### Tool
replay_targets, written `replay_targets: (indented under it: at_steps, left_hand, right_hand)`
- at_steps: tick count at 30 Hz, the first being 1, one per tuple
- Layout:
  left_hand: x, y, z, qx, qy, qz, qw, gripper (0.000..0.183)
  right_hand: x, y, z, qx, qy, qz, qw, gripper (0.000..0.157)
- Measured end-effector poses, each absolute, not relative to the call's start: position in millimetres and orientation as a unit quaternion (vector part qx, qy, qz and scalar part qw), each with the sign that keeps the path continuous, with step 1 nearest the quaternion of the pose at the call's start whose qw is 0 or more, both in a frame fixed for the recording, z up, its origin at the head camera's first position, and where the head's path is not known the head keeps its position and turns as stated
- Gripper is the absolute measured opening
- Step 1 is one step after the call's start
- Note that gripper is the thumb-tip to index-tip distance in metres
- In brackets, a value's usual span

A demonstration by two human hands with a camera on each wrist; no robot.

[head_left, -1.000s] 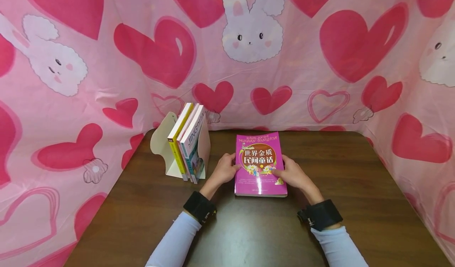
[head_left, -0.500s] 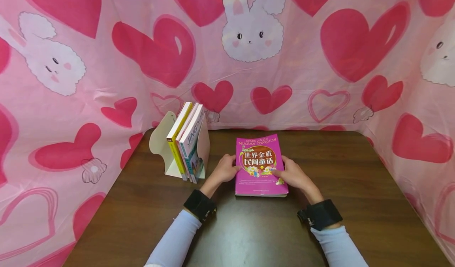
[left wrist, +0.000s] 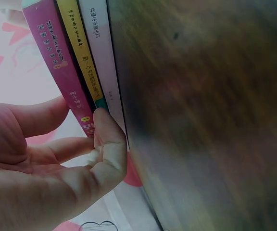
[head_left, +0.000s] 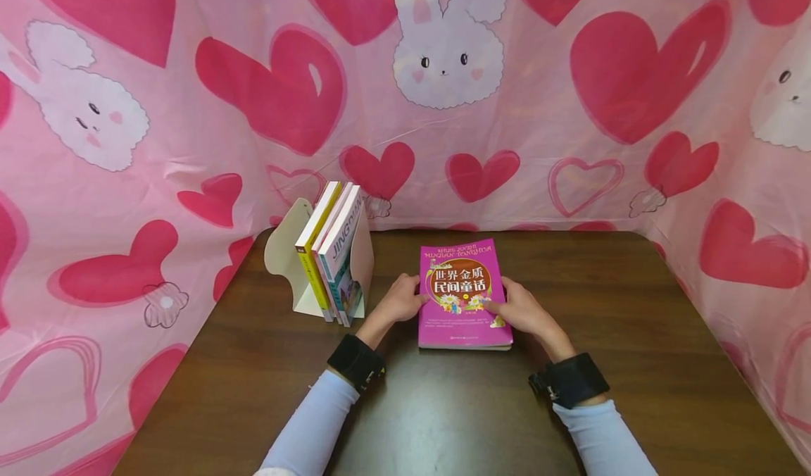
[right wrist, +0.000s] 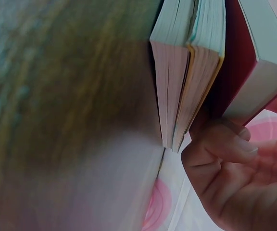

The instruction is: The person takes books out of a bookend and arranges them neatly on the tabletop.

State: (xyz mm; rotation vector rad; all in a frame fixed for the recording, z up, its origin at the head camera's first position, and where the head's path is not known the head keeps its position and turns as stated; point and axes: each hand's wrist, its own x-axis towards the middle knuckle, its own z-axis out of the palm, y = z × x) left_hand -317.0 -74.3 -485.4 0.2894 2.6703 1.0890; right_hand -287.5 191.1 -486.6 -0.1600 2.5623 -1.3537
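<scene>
A magenta paperback (head_left: 465,329) with white Chinese lettering lies face up in the head view, on top of a small stack. Its left edge is held by my left hand (head_left: 400,300), thumb at the cover. My right hand (head_left: 527,312) grips the opposite edge, thumb over the cover. Under it, the left wrist view shows a yellow-spined book (left wrist: 80,45) and a pale-spined book (left wrist: 98,43) on the table. In the right wrist view a wedge-shaped gap parts the magenta book's page block (right wrist: 261,89) from the lower books (right wrist: 184,62), with fingers at that gap.
A cream bookend (head_left: 285,240) at the left holds several upright books, including a yellow one (head_left: 315,279) and one marked JINGDIAN (head_left: 345,258). The brown wooden table (head_left: 633,349) reaches back to a pink curtain (head_left: 545,96) with hearts and rabbits.
The glare on the magenta cover has gone, and its far edge sits slightly lower in view. Both hands keep the same hold. The head view has shifted slightly.
</scene>
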Motion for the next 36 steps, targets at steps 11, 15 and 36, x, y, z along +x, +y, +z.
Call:
replay_targets:
  at_steps: [11,15,36]
  left_hand:
    - [-319.2,-76.9,-481.4,0.105,0.918,0.358,0.131,0.040]
    - [-318.9,-77.0,-481.0,0.104,0.917,0.361,0.134,0.038]
    - [-317.0,-76.2,-483.8,0.086,0.890,0.414,0.173,0.043]
  right_hand:
    - [-287.9,192.4,-484.0,-0.067,0.889,-0.438,0.113,0.065]
    - [-286.9,192.1,-484.2,-0.058,0.892,-0.432,0.119,0.067]
    - [-284.5,194.4,-484.6,-0.061,0.897,-0.414,0.143,0.074]
